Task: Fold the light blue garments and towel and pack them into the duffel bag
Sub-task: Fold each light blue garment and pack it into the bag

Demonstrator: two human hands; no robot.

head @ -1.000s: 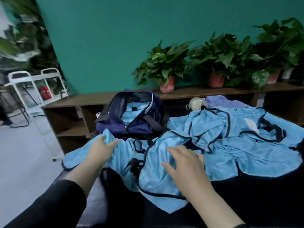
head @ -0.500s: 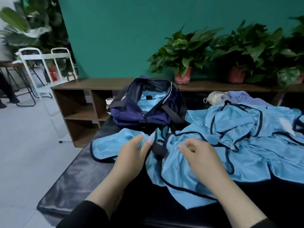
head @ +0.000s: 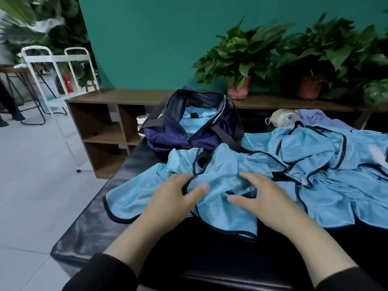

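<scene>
Nearest, a light blue garment [head: 212,185] with dark piping lies crumpled on the black tabletop [head: 88,225], just in front of the open duffel bag [head: 168,135], which already has light blue cloth inside. Both hands rest on the garment's middle. The left hand [head: 174,196] lies palm down with its fingers bent over a dark-edged fold and the thumb stretched toward the right; whether it actually pinches the cloth cannot be told. The right hand [head: 264,196] is arched, fingers spread and curved down into the bunched cloth, thumb pointing left, and its fingertips are partly buried, so a grip is not clear either. Both forearms come up from the bottom edge in black sleeves. More blue garments [head: 327,156] are heaped to the right, overlapping the first and cut off by the frame edge. Behind the heap a clear bottle [head: 283,119] lies beside lilac cloth [head: 321,120], partly hidden. Farther back, potted plants [head: 241,59] stand on a brown shelf [head: 105,122] against a green wall, somewhat blurred.
</scene>
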